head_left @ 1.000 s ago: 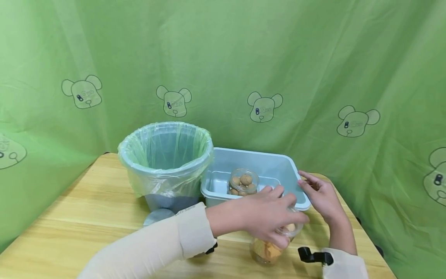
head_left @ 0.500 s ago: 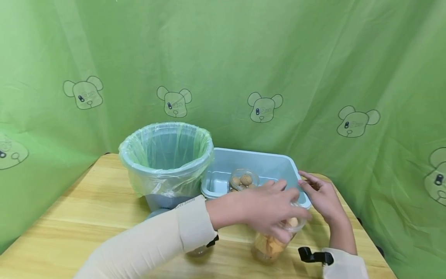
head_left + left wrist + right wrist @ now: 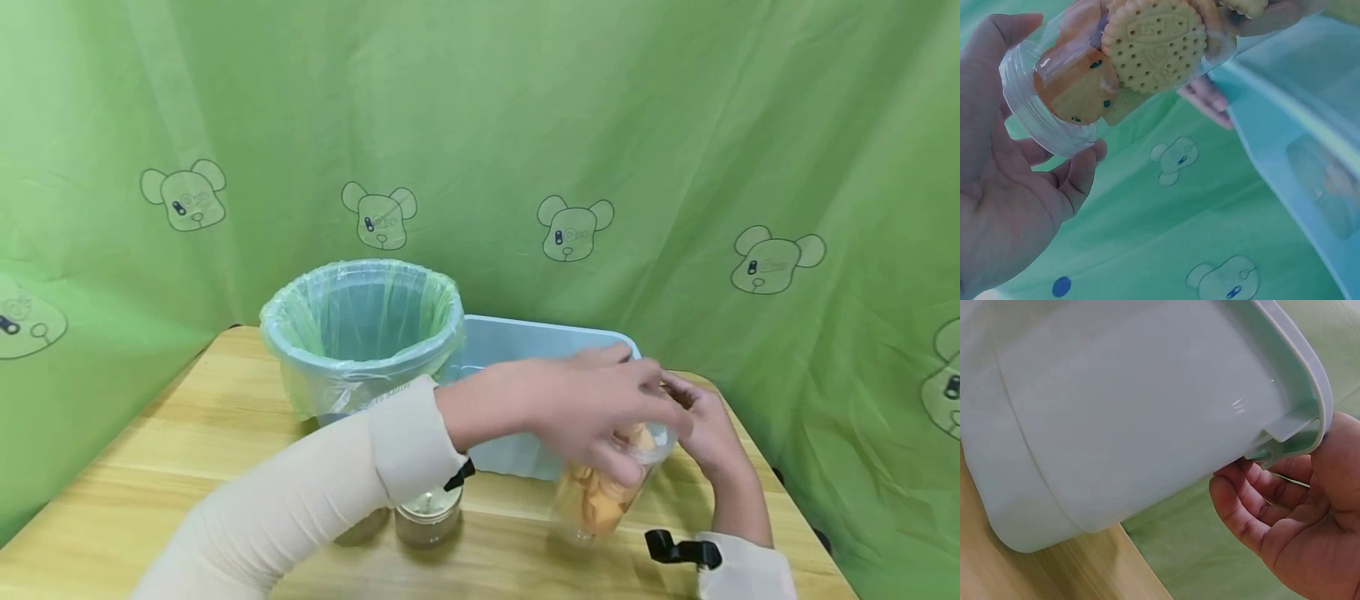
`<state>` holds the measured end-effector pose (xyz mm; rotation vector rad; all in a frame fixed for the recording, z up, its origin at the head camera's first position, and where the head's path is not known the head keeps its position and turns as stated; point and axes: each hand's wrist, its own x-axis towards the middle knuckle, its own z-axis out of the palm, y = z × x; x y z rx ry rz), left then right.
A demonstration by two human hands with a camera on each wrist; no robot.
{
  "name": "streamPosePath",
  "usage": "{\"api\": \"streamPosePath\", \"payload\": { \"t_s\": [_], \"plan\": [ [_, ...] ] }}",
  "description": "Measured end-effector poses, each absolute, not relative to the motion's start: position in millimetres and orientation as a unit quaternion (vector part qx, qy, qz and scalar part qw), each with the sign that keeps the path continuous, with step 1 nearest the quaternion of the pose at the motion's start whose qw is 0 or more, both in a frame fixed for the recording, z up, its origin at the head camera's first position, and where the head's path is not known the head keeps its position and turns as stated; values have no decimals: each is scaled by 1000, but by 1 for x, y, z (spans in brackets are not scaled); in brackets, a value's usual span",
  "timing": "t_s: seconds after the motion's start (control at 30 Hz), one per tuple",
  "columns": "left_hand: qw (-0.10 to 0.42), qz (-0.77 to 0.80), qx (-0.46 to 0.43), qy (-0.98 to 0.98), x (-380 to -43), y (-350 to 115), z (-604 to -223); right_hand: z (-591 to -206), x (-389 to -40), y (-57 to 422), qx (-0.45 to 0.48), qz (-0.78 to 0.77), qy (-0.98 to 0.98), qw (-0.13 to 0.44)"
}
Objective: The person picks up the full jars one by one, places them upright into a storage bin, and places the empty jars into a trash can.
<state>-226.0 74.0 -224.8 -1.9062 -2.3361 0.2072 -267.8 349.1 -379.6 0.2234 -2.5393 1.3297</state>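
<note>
A tall clear jar [image 3: 596, 504] of biscuits hangs tilted in front of the light blue tub [image 3: 510, 458]. My left hand [image 3: 600, 412] grips it by its clear screw-top end, thumb on one side and fingers on the other. In the left wrist view, round biscuits [image 3: 1154, 44] show through the jar wall. My right hand [image 3: 708, 429] holds the tub's right rim, its fingers curled under the edge in the right wrist view. Most of the tub's inside is hidden behind my left hand and forearm in the head view.
Left of the tub stands a blue bin [image 3: 360, 362] lined with a green bag. A small lidded jar [image 3: 429, 512] sits on the wooden table [image 3: 225, 450], with another jar [image 3: 366, 529] partly behind my left sleeve. A green curtain [image 3: 480, 108] hangs behind.
My left hand has raised the biscuit jar up and slightly right, towards the tub. The left forearm now covers the walnut container and uncovers the small lidded jar. My right hand stays at the rim.
</note>
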Motion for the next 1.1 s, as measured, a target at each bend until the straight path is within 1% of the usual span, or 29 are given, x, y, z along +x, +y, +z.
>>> {"api": "streamPosePath", "payload": {
  "t_s": [0.1,0.2,0.47,0.67,0.83,1.1],
  "plan": [
    [58,59,-624,-777,-228,71,-212,-381,-268,350,71,461,-872,150],
    [48,42,-615,-786,-229,68,-200,-382,-268,351,56,467,-869,153],
    [54,36,-606,-793,-233,65,-169,-382,-270,351,50,459,-876,141],
    [61,38,-581,-810,-238,69,-150,-379,-270,348,44,439,-889,122],
    [78,44,-572,-816,-246,72,-143,-377,-271,348,49,433,-893,112],
    [95,39,-561,-821,-262,77,-145,-375,-271,346,32,435,-896,87]
  ]
}}
